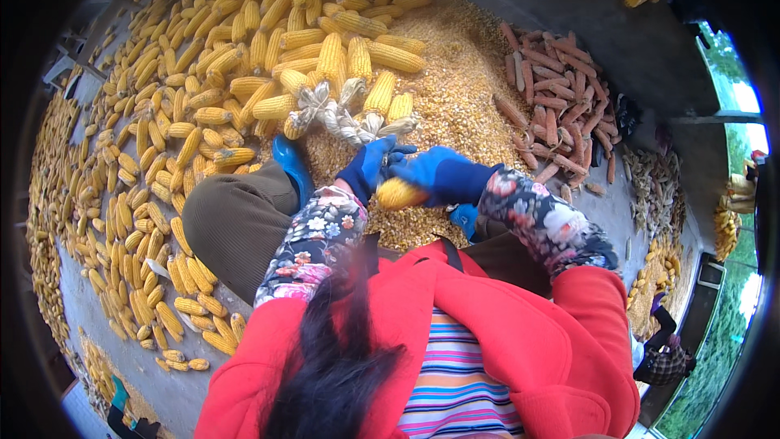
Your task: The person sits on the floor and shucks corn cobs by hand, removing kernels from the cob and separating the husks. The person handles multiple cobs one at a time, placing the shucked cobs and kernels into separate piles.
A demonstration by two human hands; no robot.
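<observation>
My left hand [367, 164], in a blue glove, is curled at the near end of a braid of dry corn husks [341, 122]; whether its fingers grip the husks cannot be made out. Several yellow corn ears [381, 92] fan out from the far side of this braid. Close beside it, my right hand [436, 172], also blue-gloved and blurred, closes on a single corn ear [399, 194]. That ear hangs over loose shelled kernels [390, 225] between my legs. A thin greyish strip shows between both hands, partly hidden by the fingers.
A large heap of corn ears [201, 73] spreads ahead and left. Shelled kernels [463, 73] form a mound ahead, with bare reddish cobs [560, 91] piled to its right. Dry husks [655, 189] lie farther right. Another person [664, 353] is at the lower right.
</observation>
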